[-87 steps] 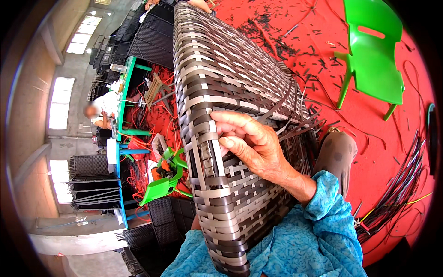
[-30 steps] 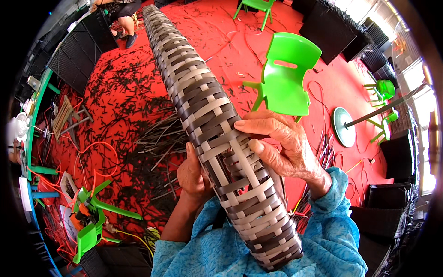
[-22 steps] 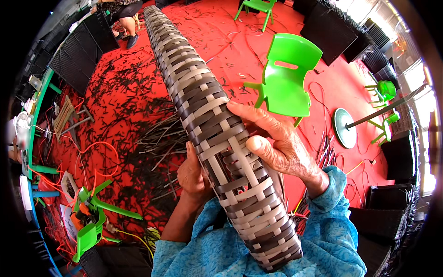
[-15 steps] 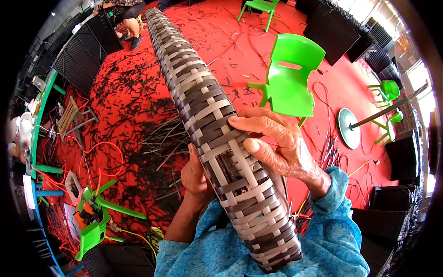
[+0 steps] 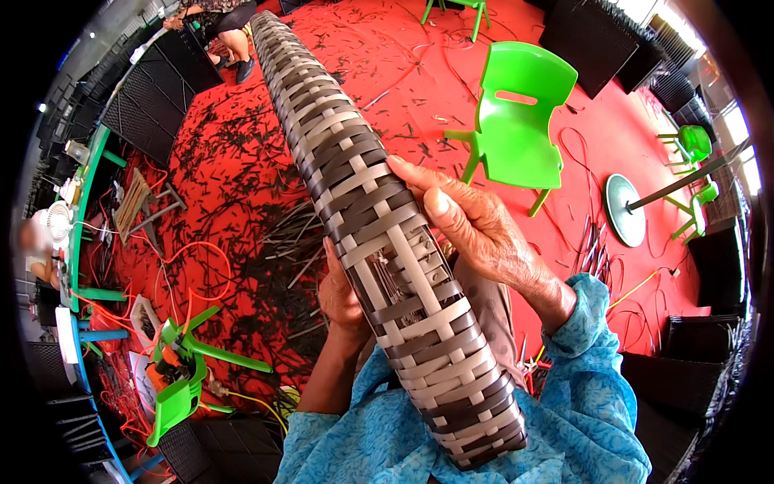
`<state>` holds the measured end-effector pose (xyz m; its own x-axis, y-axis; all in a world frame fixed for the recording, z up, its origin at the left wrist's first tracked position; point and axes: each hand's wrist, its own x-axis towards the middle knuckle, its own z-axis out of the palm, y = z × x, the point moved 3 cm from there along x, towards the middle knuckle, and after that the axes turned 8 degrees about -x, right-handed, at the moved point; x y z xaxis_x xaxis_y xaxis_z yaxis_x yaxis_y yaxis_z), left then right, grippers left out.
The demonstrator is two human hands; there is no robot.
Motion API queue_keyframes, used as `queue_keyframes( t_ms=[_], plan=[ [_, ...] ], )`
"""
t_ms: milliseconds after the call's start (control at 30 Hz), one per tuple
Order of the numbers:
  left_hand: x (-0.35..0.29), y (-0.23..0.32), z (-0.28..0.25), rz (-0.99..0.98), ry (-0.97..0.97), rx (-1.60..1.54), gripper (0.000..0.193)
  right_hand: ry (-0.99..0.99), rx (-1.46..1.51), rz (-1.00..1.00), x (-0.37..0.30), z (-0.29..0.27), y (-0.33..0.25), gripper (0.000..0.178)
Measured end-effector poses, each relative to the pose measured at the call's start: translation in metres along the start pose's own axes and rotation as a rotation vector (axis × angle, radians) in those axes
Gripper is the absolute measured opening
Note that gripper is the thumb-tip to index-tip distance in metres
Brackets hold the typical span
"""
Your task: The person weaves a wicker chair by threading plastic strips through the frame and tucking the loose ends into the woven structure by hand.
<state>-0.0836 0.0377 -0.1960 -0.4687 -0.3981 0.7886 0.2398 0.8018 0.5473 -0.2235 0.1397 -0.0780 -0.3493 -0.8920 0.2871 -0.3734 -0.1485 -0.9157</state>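
Observation:
A long rattan-woven frame piece [image 5: 355, 181], in flat grey and dark brown strips, lies aslant from my lap to the far left. A gap [image 5: 411, 278] in its weave, crossed by one pale lengthwise strip, shows loose strip ends inside. My left hand [image 5: 341, 294] grips the near left side from below; its fingers are partly hidden behind the piece. On the right edge, just beyond the gap, rests the index fingertip of my right hand [image 5: 484, 230]. That hand's thumb stands apart from the index finger, and no loose strip shows between them.
Dark strip scraps [image 5: 234, 161] litter the red floor. A green chair [image 5: 520, 141] stands beyond my right hand, near a round-based stand [image 5: 625, 210]. At lower left, a tipped green chair [image 5: 177, 403] bears an orange-black tool [image 5: 168, 363] amid hoses. Another person's leg [image 5: 235, 44] is far left.
My right hand has shifted slightly; its thumb has lifted off the weave and the index finger has slid toward the right edge. The view has turned a little.

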Motion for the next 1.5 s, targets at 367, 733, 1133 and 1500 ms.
queue_keyframes(
  t_ms=[367, 733, 1133, 1500],
  plan=[
    [0.004, 0.006, -0.011, -0.112, -0.023, -0.01, 0.078, -0.039, 1.06, 0.56, -0.009, 0.029, 0.024, 0.043],
    [0.002, -0.001, -0.015, -0.131, -0.033, -0.018, 0.062, -0.217, 1.337, 0.342, 0.001, 0.044, 0.017, 0.031],
    [0.034, 0.028, 0.048, -0.243, -0.106, -0.178, 0.057, 0.084, 0.749, 0.437, -0.021, -0.057, 0.01, 0.038],
    [0.059, 0.045, 0.1, 0.171, 0.049, -0.154, 0.027, 0.195, -0.96, -0.107, -0.028, -0.084, -0.081, 0.012]
  ],
)
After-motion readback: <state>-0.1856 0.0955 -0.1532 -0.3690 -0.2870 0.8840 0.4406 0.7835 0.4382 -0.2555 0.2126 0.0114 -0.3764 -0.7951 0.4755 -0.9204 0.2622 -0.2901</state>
